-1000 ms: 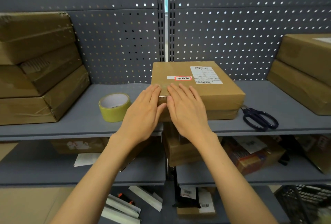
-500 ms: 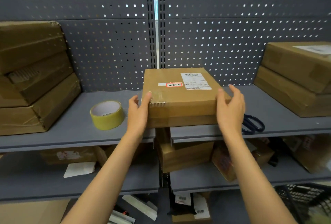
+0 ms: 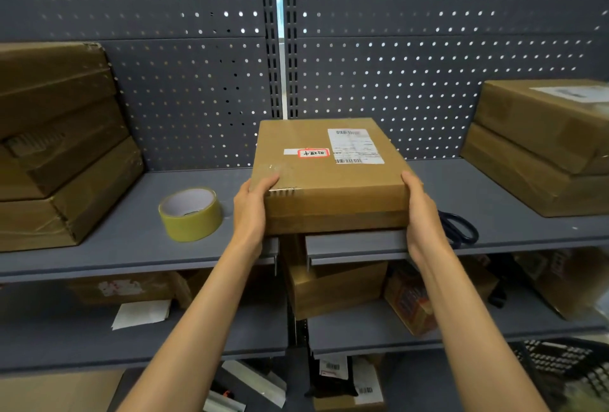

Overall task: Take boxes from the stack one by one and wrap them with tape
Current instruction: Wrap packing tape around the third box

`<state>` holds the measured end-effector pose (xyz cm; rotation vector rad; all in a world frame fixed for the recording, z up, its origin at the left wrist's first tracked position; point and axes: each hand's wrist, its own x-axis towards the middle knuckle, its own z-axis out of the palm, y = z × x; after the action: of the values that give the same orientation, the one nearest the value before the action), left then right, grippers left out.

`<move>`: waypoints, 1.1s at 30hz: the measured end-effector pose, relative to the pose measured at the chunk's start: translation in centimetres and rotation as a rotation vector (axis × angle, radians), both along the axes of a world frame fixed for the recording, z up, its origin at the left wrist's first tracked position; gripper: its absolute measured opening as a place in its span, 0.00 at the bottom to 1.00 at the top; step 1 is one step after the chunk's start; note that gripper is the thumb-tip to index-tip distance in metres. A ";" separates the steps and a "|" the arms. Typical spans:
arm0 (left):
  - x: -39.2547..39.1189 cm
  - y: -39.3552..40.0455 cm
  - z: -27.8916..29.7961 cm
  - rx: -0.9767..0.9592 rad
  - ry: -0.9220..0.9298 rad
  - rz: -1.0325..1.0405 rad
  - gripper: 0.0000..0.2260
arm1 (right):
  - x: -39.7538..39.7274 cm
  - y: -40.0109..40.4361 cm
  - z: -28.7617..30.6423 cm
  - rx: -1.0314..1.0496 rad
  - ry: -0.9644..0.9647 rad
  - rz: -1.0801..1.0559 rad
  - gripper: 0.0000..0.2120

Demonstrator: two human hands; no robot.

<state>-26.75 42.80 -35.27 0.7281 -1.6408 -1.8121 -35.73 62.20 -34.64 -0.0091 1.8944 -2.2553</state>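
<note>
Clamping the box (image 3: 329,177) by its sides, left hand (image 3: 250,210) and right hand (image 3: 420,214) curl round it, likely to turn it for tape (image 3: 191,214).

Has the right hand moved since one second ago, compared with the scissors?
Yes. The right hand went rightward from the near left corner of the box to its right side, now beside the scissors.

Labelled brown box (image 3: 329,177) flat on shelf
</note>
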 end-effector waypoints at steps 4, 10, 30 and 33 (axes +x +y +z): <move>0.9 -0.6 1.2 -0.048 0.171 0.019 0.18 | 0.1 0.7 1.4 -0.114 0.077 0.047 0.21; 2.0 -2.7 2.4 -0.107 0.333 -0.041 0.25 | 0.8 1.2 3.2 -0.171 0.119 0.280 0.19; 2.2 5.5 2.9 0.205 0.410 -0.368 0.64 | 5.9 -5.7 1.8 -0.473 0.211 0.253 0.64; 1.4 6.6 2.8 0.238 0.478 -0.300 0.49 | 6.6 -6.5 1.1 -0.433 0.273 0.229 0.57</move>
<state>-25.34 49.36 -32.48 0.1158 -1.2780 -2.2070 -29.11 55.75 -33.51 -0.5912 1.3797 -2.5449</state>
